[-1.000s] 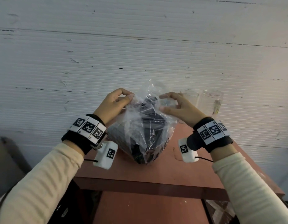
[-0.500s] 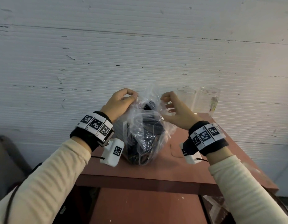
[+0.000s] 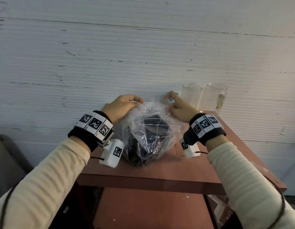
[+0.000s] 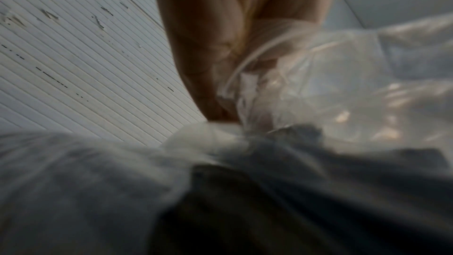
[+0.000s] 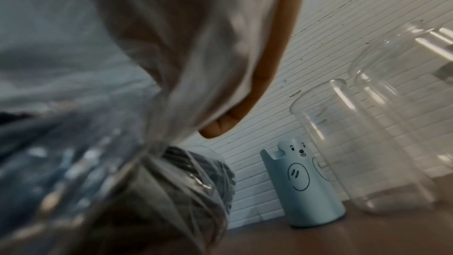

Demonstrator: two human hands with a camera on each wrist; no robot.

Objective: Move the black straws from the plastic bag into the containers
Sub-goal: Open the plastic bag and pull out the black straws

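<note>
A clear plastic bag [image 3: 148, 129] full of black straws [image 3: 143, 151] stands on the reddish-brown table [image 3: 176, 171]. My left hand [image 3: 123, 104] pinches the bag's top edge on the left, and my right hand [image 3: 176, 106] pinches it on the right, holding the mouth stretched between them. In the left wrist view the fingers [image 4: 220, 46] grip crumpled film [image 4: 294, 84] above the dark straws [image 4: 269, 201]. In the right wrist view the bag [image 5: 147, 104] covers most of my hand. Two clear containers [image 3: 191, 96] [image 3: 213, 98] stand at the table's back right.
A small light-blue bear-faced holder [image 5: 304, 181] stands by the wall, left of the clear containers [image 5: 355, 152]. A white ribbed wall [image 3: 143, 55] runs right behind the table. Below the tabletop a lower shelf [image 3: 143, 209] shows.
Both hands have taken the bag's top edges and pulled them apart, spreading the mouth wider. The blue holder behind the right hand has come into sight.
</note>
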